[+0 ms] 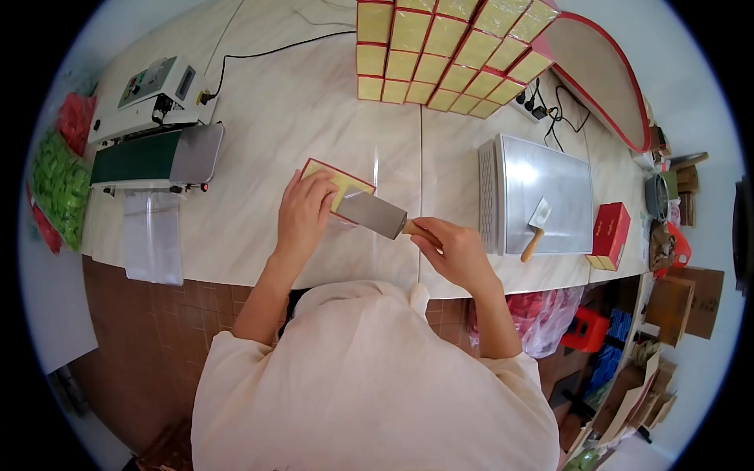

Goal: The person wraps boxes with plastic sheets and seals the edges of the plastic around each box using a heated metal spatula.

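Observation:
Over the table's middle, my left hand [309,206] rests its bent fingers on a yellow box with red edges [347,180], gripping it at the left side. My right hand [455,250] is closed around the wooden handle of a broad, flat metal blade [373,212], much like a cleaver in shape. The blade lies slantwise against the box's right part, close to my left fingertips. Whether it presses on the box or just covers it I cannot tell. Clear film [375,169] seems to stick up behind the box.
Yellow boxes with red edges [428,59] are stacked at the back. A metal hotplate [554,173] on the right carries a small wooden-handled spatula [540,216], beside a red box [610,231]. A sealing machine [149,102] and clear plastic bags [153,235] are on the left. Cables cross the back.

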The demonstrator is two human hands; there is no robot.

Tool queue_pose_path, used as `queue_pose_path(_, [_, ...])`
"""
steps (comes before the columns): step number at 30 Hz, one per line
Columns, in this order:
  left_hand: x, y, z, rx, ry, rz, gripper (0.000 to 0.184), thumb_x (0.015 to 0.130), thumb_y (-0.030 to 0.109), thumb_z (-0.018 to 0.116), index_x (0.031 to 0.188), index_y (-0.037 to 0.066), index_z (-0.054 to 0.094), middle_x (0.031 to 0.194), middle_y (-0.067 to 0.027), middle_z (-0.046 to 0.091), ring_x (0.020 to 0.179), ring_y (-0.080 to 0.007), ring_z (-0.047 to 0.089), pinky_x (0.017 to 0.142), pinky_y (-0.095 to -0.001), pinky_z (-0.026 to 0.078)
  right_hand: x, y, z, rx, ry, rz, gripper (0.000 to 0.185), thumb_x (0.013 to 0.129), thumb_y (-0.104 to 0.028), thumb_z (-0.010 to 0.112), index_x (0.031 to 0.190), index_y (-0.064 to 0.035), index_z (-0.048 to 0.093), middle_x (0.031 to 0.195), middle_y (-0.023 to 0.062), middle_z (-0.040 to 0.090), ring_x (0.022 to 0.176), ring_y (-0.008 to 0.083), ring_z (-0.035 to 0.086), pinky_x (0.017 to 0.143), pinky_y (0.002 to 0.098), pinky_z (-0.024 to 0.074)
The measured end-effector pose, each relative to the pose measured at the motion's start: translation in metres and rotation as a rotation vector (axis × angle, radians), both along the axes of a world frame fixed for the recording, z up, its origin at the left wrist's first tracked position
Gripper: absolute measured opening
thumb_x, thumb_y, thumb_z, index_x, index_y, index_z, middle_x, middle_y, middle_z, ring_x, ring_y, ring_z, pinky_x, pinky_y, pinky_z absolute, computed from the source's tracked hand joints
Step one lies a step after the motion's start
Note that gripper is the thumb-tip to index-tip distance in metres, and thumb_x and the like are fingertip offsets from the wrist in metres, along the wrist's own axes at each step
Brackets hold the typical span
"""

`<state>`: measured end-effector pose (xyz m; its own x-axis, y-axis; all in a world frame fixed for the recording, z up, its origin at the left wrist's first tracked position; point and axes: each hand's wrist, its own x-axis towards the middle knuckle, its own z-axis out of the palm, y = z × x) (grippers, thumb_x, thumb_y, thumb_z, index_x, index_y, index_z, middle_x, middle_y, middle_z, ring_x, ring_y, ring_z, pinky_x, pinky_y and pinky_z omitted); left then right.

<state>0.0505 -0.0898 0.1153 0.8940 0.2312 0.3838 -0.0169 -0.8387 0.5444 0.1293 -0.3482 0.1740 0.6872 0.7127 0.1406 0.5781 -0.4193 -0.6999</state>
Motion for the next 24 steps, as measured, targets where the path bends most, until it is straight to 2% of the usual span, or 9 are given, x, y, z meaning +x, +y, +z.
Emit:
queue_pose_path(3, [0.001, -0.001, -0.002, -0.009, -0.039, -0.013, 0.011, 0.084, 0.0, 0.062, 0.094, 0.004, 0.06, 0.11, -0.0092, 0.067, 0.101, -0.0307, 0.063, 0.103, -0.0454, 0.045, 0.004, 0.008, -0.007, -0.009, -0.049, -0.007, 0.016, 0.088, -0.014, 0.069, 0.101, -0.006, 0.065, 0.081, 0.0085, 0.069, 0.063, 0.027, 0.065, 0.055, 0.0354, 0.0492])
queue_pose_path(10, [0.002, -0.002, 0.001, -0.013, -0.048, -0.05, 0.008, 0.085, -0.001, 0.062, 0.091, 0.003, 0.06, 0.11, -0.0085, 0.067, 0.103, -0.0303, 0.063, 0.099, -0.0423, 0.048, 0.012, 0.013, -0.01, -0.033, -0.107, -0.032, 0.018, 0.088, -0.016, 0.068, 0.104, -0.008, 0.066, 0.08, 0.0086, 0.068, 0.064, 0.0275, 0.064, 0.055, 0.0369, 0.049])
queue_pose_path(18, [0.001, -0.001, -0.003, 0.023, -0.046, -0.08, 0.012, 0.084, -0.006, 0.062, 0.092, 0.003, 0.06, 0.112, -0.0088, 0.066, 0.105, -0.0298, 0.064, 0.085, -0.0394, 0.053, 0.011, 0.014, -0.005, -0.114, -0.146, -0.06, 0.018, 0.089, -0.018, 0.067, 0.105, -0.0113, 0.067, 0.078, 0.0068, 0.067, 0.064, 0.0271, 0.063, 0.054, 0.0374, 0.0478])
queue_pose_path(19, [0.001, -0.001, -0.003, 0.022, -0.048, -0.088, 0.012, 0.084, -0.006, 0.062, 0.092, 0.003, 0.06, 0.112, -0.0088, 0.066, 0.105, -0.0298, 0.064, 0.085, -0.0394, 0.053, 0.011, 0.014, -0.005, -0.107, -0.149, -0.056, 0.017, 0.089, -0.018, 0.067, 0.105, -0.0112, 0.067, 0.078, 0.0069, 0.067, 0.065, 0.0272, 0.063, 0.055, 0.0376, 0.0477])
queue_pose_path(21, [-0.001, -0.001, -0.004, 0.005, -0.008, -0.065, 0.013, 0.084, -0.003, 0.063, 0.094, 0.005, 0.063, 0.113, -0.0061, 0.065, 0.108, -0.0267, 0.062, 0.096, -0.0402, 0.051, 0.013, 0.012, -0.007, -0.09, -0.132, -0.049, 0.017, 0.089, -0.018, 0.067, 0.105, -0.0106, 0.067, 0.079, 0.0075, 0.067, 0.065, 0.0275, 0.063, 0.055, 0.0375, 0.048])
queue_pose_path(24, [-0.005, -0.001, -0.003, -0.14, 0.07, -0.036, 0.01, 0.085, -0.001, 0.062, 0.095, 0.004, 0.062, 0.114, -0.0067, 0.065, 0.108, -0.028, 0.062, 0.091, -0.0396, 0.052, 0.014, 0.008, -0.001, -0.058, -0.051, -0.032, 0.018, 0.089, -0.018, 0.068, 0.105, -0.0086, 0.068, 0.08, 0.0095, 0.068, 0.065, 0.0287, 0.063, 0.057, 0.0372, 0.0484])
